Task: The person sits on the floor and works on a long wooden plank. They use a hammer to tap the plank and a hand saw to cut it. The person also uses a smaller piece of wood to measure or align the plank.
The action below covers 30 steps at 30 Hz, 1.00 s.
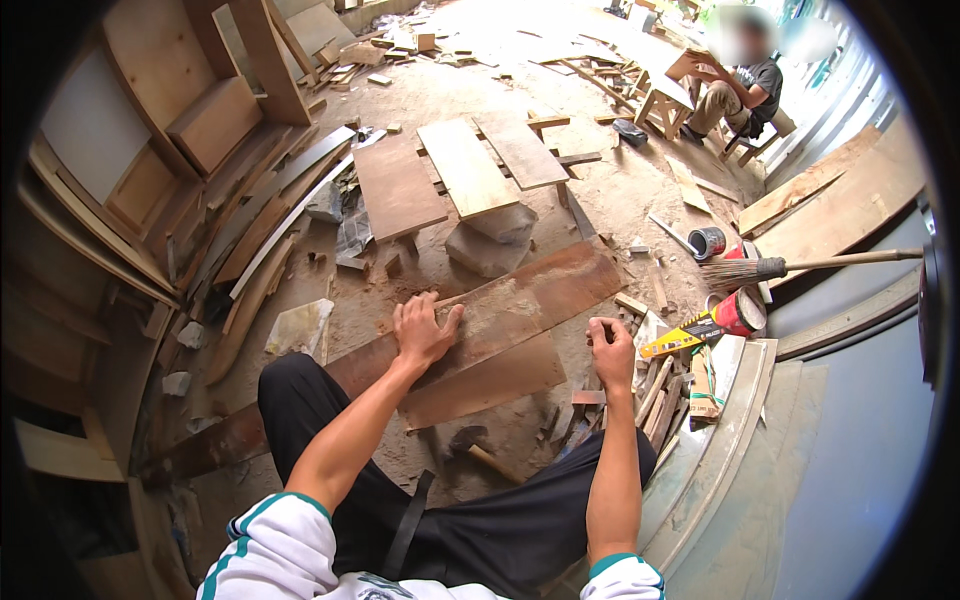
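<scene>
My left hand lies on a long, worn brown plank, fingers apart and holding nothing. The plank runs slantwise across in front of my knees. Against its near edge sits a shorter brown board. My right hand is raised just right of the boards, its fingers curled and pinched together; whatever may be between them is too small to make out. Below the short board, between my legs, lies a hammer with a wooden handle, partly hidden.
Three boards rest on supports ahead, near a stone block. To the right lie a yellow-and-black saw-shaped package, a red can, a brush broom and wood scraps. Shelving stands left. A person sits far right.
</scene>
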Available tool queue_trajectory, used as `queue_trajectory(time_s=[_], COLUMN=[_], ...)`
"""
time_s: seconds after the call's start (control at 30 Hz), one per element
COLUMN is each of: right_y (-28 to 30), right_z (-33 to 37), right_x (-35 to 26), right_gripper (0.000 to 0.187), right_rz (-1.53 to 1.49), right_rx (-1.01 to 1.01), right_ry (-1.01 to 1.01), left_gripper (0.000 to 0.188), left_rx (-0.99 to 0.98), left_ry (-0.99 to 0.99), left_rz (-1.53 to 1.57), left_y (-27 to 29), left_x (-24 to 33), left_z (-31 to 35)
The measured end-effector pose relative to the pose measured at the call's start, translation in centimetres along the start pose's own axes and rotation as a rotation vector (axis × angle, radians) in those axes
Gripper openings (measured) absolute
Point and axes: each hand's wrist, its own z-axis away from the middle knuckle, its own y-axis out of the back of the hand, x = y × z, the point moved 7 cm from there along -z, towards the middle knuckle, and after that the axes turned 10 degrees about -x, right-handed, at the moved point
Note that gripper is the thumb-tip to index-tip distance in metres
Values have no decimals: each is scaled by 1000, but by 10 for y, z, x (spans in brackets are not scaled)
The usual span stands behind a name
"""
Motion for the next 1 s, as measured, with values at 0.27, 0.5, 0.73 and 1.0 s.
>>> queue_trajectory(time_s=[0.27, 0.5, 0.73, 1.0], right_y=[-16, -97, -186, -214], right_z=[0, -96, -277, -371], right_x=[-44, -114, -37, 42], right_gripper=[24, 22, 51, 68], right_rz=[-101, -195, 3, -467], right_rx=[119, -169, -382, -237], right_ry=[131, 294, -325, -650], left_gripper=[73, 68, 63, 61], left_rx=[-87, 2, 30, -2], left_ry=[-182, -191, -219, -229], left_rz=[-122, -65, -24, 0], left_y=[19, 26, 24, 27], left_x=[12, 5, 6, 6], left_z=[6, 7, 2, 0])
